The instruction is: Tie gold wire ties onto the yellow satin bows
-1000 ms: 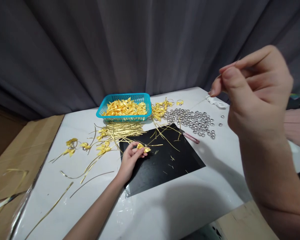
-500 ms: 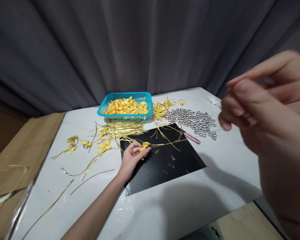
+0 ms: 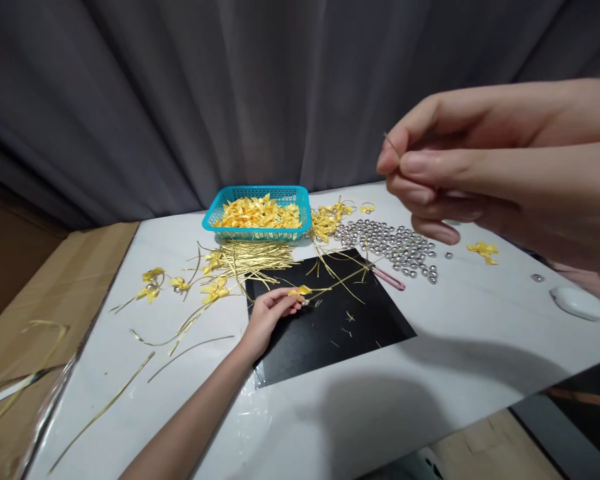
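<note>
From where I am standing, the left hand (image 3: 260,323) is pinching a yellow bow (image 3: 300,291) above the far left part of the black mat (image 3: 300,353), fingertips closed on it, a silver bead (image 3: 305,302) showing at its lower edge; the grip is probably steadying the bow, leaving that side exposed. The right hand (image 3: 480,120) is hovering high, off to the mat's right, well apart from the left, thumb and forefinger pressed together on a thin, needle-like sliver (image 3: 389,140); any thread is too fine to make out. Gold strands (image 3: 255,257) are lying beyond the mat's far left edge, a teal basket (image 3: 255,233) is standing behind them, loose beads (image 3: 390,243) are spreading beyond its right side, seemingly ringed round for easy reach.
</note>
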Available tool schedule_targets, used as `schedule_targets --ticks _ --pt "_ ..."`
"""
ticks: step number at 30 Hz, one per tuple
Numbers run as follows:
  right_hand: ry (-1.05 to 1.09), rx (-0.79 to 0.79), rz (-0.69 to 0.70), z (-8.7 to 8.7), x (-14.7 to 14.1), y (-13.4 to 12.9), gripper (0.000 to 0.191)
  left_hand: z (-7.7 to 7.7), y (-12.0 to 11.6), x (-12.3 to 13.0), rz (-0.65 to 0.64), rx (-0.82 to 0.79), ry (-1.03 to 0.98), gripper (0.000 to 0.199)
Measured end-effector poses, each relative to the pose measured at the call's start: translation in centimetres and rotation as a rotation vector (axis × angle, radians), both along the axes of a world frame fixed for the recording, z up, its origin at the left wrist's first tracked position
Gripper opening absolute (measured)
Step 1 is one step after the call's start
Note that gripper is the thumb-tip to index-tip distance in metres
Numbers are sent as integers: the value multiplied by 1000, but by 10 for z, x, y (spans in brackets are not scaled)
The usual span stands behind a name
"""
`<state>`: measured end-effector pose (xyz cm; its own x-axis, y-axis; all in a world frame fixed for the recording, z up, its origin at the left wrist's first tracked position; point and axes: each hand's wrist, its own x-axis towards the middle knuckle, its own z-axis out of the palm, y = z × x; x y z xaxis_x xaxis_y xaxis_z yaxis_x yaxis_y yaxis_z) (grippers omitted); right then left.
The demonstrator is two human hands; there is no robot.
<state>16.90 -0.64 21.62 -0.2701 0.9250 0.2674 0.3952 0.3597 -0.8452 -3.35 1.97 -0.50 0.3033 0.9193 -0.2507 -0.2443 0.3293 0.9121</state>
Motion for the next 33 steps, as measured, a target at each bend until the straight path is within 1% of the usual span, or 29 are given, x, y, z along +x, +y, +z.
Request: schedule_targets --ticks 4,8,12,15,18,22,26,29,31,33 --pt "22 -73 -36 2 -8 2 15 0 1 -1 -19 -18 -15 23" --pt "26 -16 17 5 -5 4 14 1 1 -1 -16 -20 -2 21" --pt "53 -43 24 7 -6 5 9 1 1 -1 -7 -18 10 17" --pt "97 -35 12 5 -8 5 5 0 2 -1 -23 -6 9 16" --pt "115 -24 1 -1 -8 1 7 -1 2 -1 -34 6 17 16" --pt "137 -35 -1 -6 -7 -7 10 -1 2 0 -24 17 -4 23" --pt "132 4 6 -8 -7 -11 11 0 1 -1 5 19 -53 30" --pt "107 -30 42 -8 -6 -12 12 0 0 -1 33 22 -61 36" --pt "105 -55 61 -8 -5 -13 11 -1 -1 -1 51 26 -45 30" --pt "156 -114 30 -6 -5 -16 8 -1 -1 0 56 28 -25 28"
